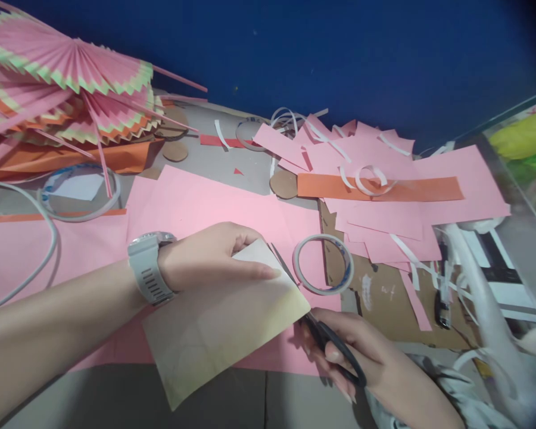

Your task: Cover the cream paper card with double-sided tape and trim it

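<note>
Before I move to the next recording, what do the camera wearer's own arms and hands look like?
The left hand is ungloved, with a grey wristwatch on a slotted strap; no sleeve shows on that arm. The right hand is also ungloved. Crumpled pale grey cloth borders its forearm, possibly a sleeve.

From here I see a smooth, pale rectangular paper sheet (pixel 218 333). The looped black scissor handles (pixel 346 351) look like smooth plastic.
</note>
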{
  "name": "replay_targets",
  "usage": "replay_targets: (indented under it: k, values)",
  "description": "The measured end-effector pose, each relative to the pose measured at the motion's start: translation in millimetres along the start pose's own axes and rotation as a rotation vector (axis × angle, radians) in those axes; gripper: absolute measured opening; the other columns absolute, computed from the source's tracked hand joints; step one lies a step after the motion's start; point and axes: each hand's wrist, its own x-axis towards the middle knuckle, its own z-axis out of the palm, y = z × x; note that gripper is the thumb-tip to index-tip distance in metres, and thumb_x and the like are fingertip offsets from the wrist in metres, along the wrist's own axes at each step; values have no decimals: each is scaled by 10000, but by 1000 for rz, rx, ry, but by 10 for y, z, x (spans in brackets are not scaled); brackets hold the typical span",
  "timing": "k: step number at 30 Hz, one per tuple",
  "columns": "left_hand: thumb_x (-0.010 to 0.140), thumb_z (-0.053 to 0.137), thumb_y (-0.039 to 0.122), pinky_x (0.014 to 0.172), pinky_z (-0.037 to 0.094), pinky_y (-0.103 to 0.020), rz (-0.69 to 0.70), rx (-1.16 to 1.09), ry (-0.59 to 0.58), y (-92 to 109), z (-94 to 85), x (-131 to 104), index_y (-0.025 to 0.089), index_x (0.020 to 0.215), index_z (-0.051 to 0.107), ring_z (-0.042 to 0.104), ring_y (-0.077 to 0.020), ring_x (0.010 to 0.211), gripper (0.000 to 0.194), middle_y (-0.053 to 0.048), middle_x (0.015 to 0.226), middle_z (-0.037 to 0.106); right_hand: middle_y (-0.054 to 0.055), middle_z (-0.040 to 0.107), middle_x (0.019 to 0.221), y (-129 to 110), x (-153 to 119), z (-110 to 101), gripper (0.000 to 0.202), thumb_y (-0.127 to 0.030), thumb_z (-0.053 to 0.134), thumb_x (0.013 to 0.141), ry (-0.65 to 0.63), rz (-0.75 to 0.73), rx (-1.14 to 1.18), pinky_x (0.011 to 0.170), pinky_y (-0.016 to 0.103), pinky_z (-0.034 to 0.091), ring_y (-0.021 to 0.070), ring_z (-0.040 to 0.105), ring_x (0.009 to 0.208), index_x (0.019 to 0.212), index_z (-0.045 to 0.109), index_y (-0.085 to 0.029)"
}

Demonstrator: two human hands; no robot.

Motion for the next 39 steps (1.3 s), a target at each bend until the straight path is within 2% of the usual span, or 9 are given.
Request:
replay_targets:
  k: [6,19,29,36,39]
  values:
    - [771,598,461,610,418,-225,21,55,-13,-47,-16,13,170,784,599,590,-170,765,291,9,782,624,-30,458,658,15,-45,-6,416,-552,454,864,7,39,-87,461,184,365,51,400,468,911,561,-153]
    - [747,591,490,600,420,-234,7,62,-19,-47,-3,22,180,758,599,596,-169,714,311,8,754,644,-47,416,622,-3,-47,32,326,-461,393,917,36,50,-147,502,202,408,53,371,452,836,534,-179]
    - [753,600,479,602,430,-233,15,19,-38,-51,-10,20,179,778,604,610,-173,737,301,4,784,659,-31,441,670,-26,-59,32,327,-486,396,909,49,81,-180,486,212,383,68,370,468,844,525,-192]
    - [773,556,486,582,405,-225,27,90,-30,-37,-11,23,179,765,600,584,-164,717,310,9,759,634,-60,400,578,-33,-59,33,304,-452,398,916,58,74,-215,500,213,390,74,383,461,813,519,-193]
    - [784,532,486,590,407,-221,24,101,-24,-29,-10,21,182,748,587,562,-154,700,311,15,739,611,-52,423,610,-67,-52,33,320,-478,401,909,59,77,-237,493,212,396,72,381,461,831,526,-193]
